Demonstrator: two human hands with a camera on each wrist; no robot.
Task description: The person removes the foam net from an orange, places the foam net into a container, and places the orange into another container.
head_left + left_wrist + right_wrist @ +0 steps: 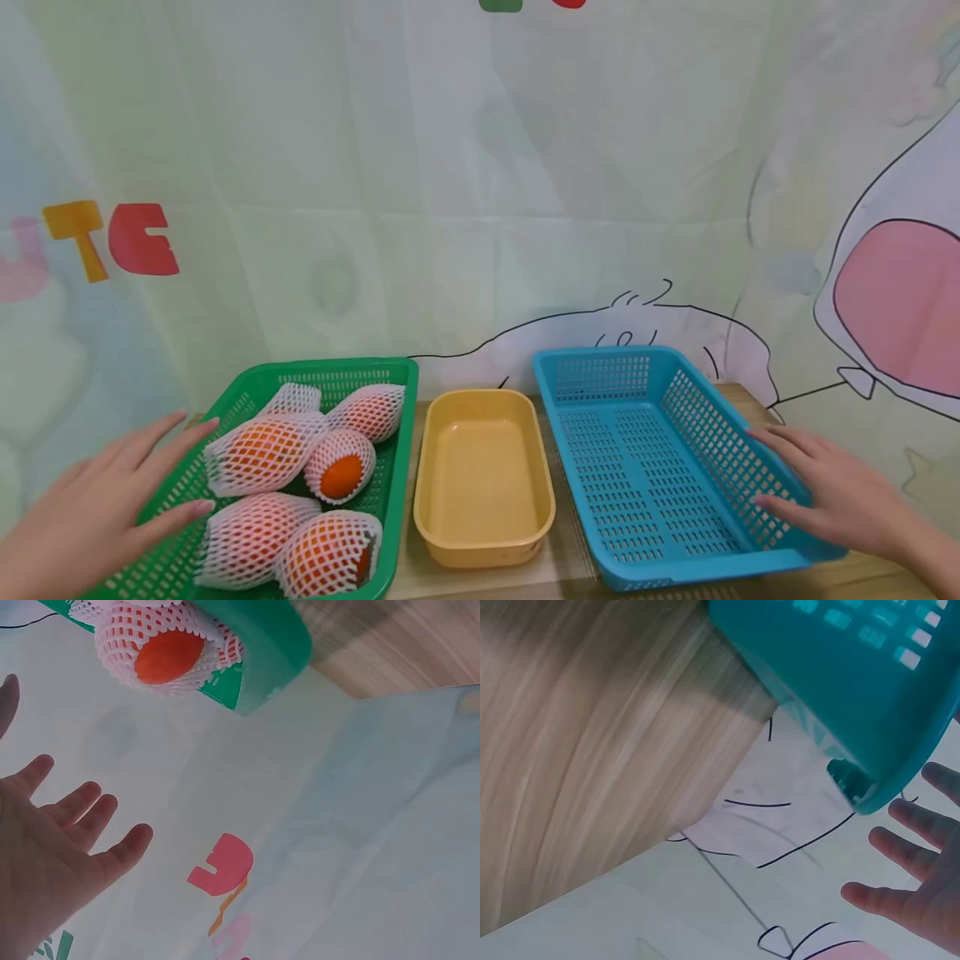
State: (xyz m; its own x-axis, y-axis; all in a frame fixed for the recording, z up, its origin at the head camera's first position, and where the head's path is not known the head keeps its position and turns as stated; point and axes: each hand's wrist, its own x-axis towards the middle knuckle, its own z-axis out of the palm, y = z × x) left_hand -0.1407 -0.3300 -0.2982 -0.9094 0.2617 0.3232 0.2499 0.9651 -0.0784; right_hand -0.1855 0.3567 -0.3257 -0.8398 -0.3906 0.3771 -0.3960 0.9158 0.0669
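My left hand (pixel 112 500), fingers spread and holding nothing, hovers over the left side of a green basket (pixel 401 492). Several orange fruits in white foam nets lie in that basket; one fruit (pixel 341 477) shows bare orange skin at its net's opening. In the left wrist view a netted fruit (pixel 169 656) appears above the spread fingers. On the other side, my right hand (pixel 840 492) is beside the right rim of a blue basket (pixel 660 475), its fingers extended and nothing held. The right wrist view shows those fingers near the rim; contact is hard to tell.
Between the two baskets stands a yellow tray (pixel 483 483) with nothing in it. All three rest on a wooden table (pixel 450 583). A pale printed cloth (pixel 465 208) with letters and cartoon drawings hangs behind.
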